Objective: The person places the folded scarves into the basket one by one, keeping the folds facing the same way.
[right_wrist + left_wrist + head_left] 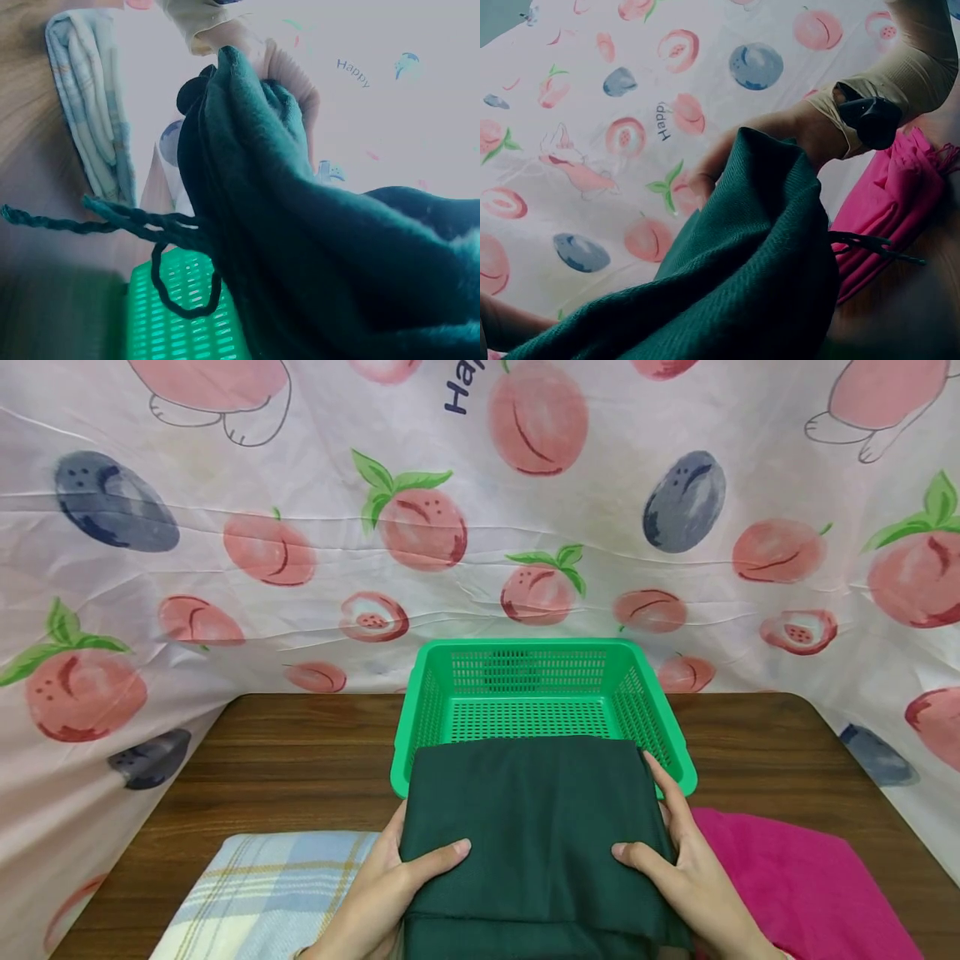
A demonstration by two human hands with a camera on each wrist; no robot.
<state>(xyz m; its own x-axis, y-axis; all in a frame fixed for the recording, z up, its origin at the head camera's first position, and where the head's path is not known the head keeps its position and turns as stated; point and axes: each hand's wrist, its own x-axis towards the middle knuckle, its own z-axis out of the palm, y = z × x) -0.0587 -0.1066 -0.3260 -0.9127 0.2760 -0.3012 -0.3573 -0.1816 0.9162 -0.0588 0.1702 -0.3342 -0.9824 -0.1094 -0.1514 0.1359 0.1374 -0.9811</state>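
Note:
A folded dark green scarf [536,835] is held up between both hands, in front of the green basket. My left hand [390,881] grips its left edge, thumb on top and the other fingers hidden beneath. At the opposite edge, my right hand [686,868] grips the scarf the same way, with one finger stretched along the side. Twisted fringe strands [150,221] dangle from the scarf in the right wrist view. The green plastic basket [405,752] stands behind the scarf, which covers part of its front rim. Its visible inside holds nothing.
A folded light blue and cream plaid cloth [262,885] lies on the left of the brown wooden table [300,760]. On the right lies a folded magenta scarf [802,877]. A fruit-print sheet [480,502] hangs behind the table and along both sides.

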